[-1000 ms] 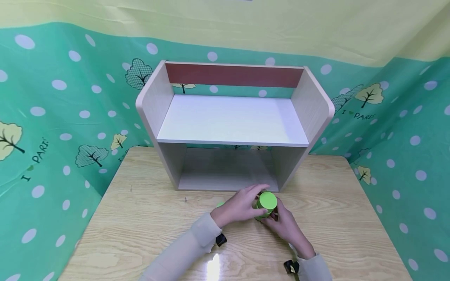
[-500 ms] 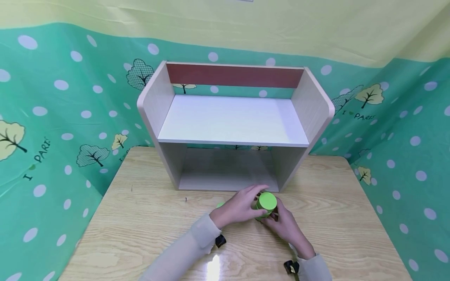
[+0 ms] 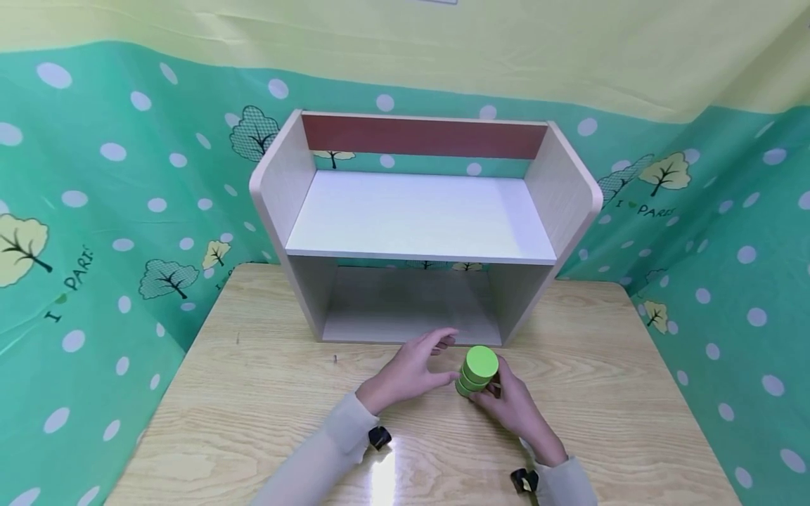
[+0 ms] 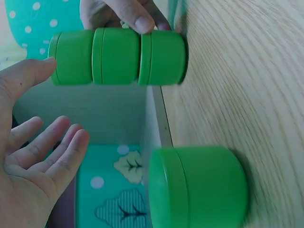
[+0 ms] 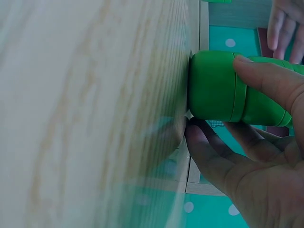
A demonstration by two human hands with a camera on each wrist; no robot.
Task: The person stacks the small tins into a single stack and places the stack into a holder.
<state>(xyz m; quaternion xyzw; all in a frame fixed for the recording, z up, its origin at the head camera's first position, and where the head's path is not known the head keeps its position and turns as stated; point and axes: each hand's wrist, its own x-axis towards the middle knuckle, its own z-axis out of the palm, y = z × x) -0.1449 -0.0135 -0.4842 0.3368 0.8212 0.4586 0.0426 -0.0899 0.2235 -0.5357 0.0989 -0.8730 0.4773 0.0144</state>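
Note:
Three green lidded jars [image 4: 116, 57] stand stacked upright on the table, just in front of the shelf unit. My right hand [image 3: 515, 404] holds the low part of the stack, its thumb [image 5: 261, 78] on one side and fingers on the other. To the left of it my left hand [image 3: 405, 372] has its fingers spread. In the left wrist view that hand's thumb points at the top jar's lid; whether it touches cannot be told. Another green jar [image 4: 204, 187] stands alone on the table in that view. From the head view the left hand hides this jar.
A two-level shelf unit [image 3: 420, 214] stands at the back of the wooden table [image 3: 253, 400], right behind the hands. A polka-dot curtain [image 3: 126, 183] surrounds the table at the back and sides. A tiny dark bit [image 3: 335, 359] lies left of the hands.
My left hand has come off the top of the jar stack and moved left, its fingers opening. The right hand and the stack have stayed in place.

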